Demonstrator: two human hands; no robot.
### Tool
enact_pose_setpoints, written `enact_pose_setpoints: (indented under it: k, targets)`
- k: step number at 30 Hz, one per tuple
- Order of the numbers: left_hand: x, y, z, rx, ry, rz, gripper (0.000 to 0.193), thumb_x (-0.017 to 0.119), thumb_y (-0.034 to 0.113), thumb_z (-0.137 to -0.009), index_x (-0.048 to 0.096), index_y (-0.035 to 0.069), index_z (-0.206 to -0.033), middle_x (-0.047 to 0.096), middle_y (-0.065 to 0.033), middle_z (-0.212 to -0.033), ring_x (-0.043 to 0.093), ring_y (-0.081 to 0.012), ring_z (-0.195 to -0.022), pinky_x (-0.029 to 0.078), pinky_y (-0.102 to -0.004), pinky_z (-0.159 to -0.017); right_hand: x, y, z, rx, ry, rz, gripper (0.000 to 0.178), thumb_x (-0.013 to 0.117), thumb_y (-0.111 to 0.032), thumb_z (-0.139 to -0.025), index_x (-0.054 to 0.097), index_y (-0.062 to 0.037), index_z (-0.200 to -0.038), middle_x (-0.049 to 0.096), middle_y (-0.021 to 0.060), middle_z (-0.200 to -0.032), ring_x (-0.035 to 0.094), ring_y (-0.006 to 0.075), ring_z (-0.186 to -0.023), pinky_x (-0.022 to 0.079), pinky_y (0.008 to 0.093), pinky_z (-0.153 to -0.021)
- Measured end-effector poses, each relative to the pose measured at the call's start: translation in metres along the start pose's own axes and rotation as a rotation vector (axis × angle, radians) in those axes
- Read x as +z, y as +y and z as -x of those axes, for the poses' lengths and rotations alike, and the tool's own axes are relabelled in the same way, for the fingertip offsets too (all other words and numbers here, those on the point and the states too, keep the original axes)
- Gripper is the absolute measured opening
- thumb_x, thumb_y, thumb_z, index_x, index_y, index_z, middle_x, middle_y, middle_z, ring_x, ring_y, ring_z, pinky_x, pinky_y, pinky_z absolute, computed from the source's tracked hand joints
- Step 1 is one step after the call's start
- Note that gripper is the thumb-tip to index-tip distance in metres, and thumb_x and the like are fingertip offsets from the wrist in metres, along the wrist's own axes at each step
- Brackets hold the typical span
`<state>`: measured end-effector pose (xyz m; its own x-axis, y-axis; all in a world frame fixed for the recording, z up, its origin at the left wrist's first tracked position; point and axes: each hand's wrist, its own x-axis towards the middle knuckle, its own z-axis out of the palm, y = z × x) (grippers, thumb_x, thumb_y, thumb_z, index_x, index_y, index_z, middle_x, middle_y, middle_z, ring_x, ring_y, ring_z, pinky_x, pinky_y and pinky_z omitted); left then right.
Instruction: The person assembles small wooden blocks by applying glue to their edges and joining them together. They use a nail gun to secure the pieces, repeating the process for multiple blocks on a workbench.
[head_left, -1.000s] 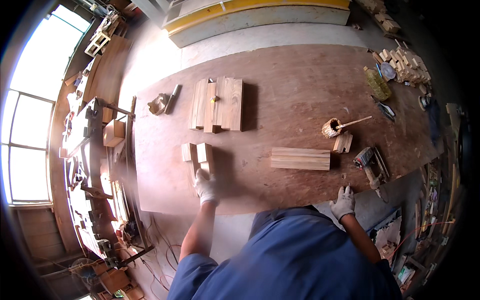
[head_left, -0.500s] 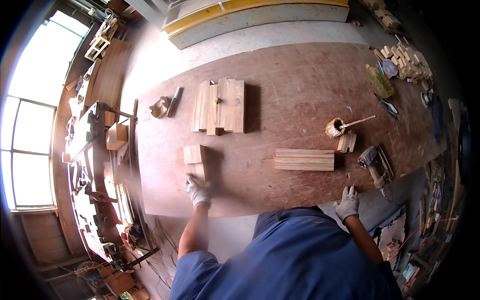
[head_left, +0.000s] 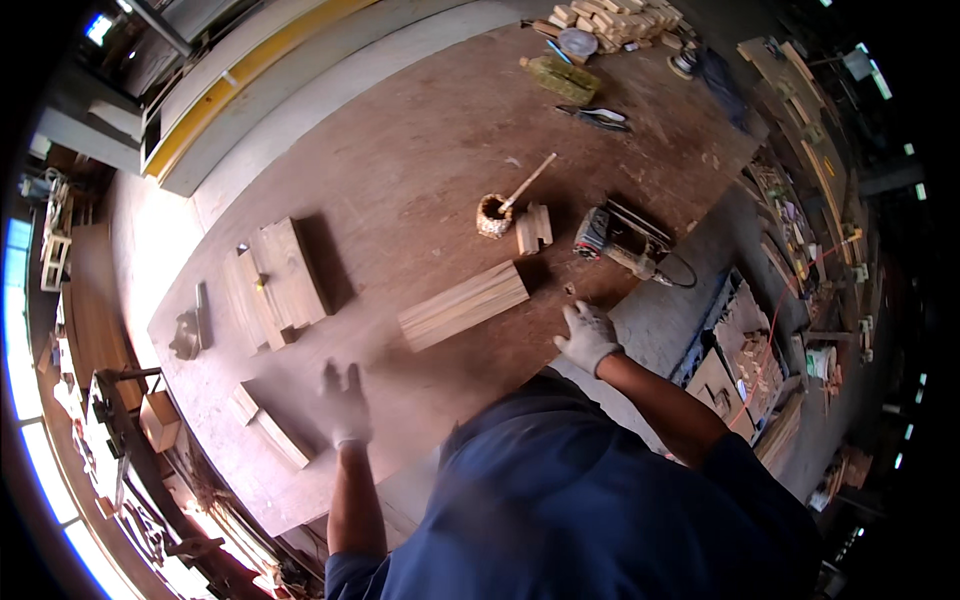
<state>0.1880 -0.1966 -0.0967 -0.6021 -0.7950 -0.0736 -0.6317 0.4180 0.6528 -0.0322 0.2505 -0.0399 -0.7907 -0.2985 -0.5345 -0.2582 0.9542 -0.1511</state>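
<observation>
Left hand (head_left: 345, 402) blurred, fingers spread, nothing gripped — between the stepped wood piece (head_left: 272, 428), towards the near-left corner of the tabletop (head_left: 400, 160), and the striped wood block (head_left: 465, 305), just in from the near edge. Right hand (head_left: 588, 337) at that edge, fingers parted, apparently holding nothing; pressure cannot be told. Judgement: take either wood by its long sides, squarely, sparing the corners. Materials: straight-grained, square-edged timber; crusted round pot (head_left: 493, 215) with a slim stick (head_left: 530, 180); tabletop brown, scuffed — probably slides easily.
</observation>
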Motion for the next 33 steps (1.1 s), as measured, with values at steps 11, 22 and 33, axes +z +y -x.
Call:
enact_pose_setpoints:
  k: [11,22,33]
  targets:
    - [0.092,0.139,-0.004,0.018,-0.373,-0.012,0.047,0.080,0.038,-0.089,0.077,0.002,-0.119,0.078,-0.0226,-0.112,0.074,-0.0396,-0.106,0.056,-0.0477,-0.096,0.003,-0.060,-0.074,-0.108,0.289,-0.591,0.074,0.079,-0.026,-0.087,0.053,-0.0009,-0.153,0.062,0.0258,-0.148,0.061,0.0413,-0.136,0.048,0.0447,-0.117]
    - [0.108,0.151,-0.041,0.084,-0.420,-0.017,0.053,0.083,0.038,-0.088,0.075,0.003,-0.128,0.077,-0.0234,-0.122,0.072,-0.0411,-0.115,0.056,-0.0473,-0.102,-0.004,-0.065,-0.019,-0.006,0.140,-0.810,0.072,0.084,-0.020,-0.083,0.059,-0.0031,-0.148,0.069,0.0256,-0.135,0.066,0.0405,-0.128,0.053,0.0443,-0.109]
    - [0.100,0.128,-0.012,0.091,-0.271,0.206,0.053,0.085,0.023,-0.092,0.069,-0.005,-0.134,0.080,-0.0175,-0.107,0.074,-0.0244,-0.095,0.058,-0.0397,-0.088,-0.031,-0.048,-0.089,-0.016,0.471,-0.375,0.038,0.080,-0.028,-0.089,0.073,-0.0051,-0.118,0.066,0.0213,-0.134,0.065,0.0413,-0.124,0.054,0.0501,-0.103]
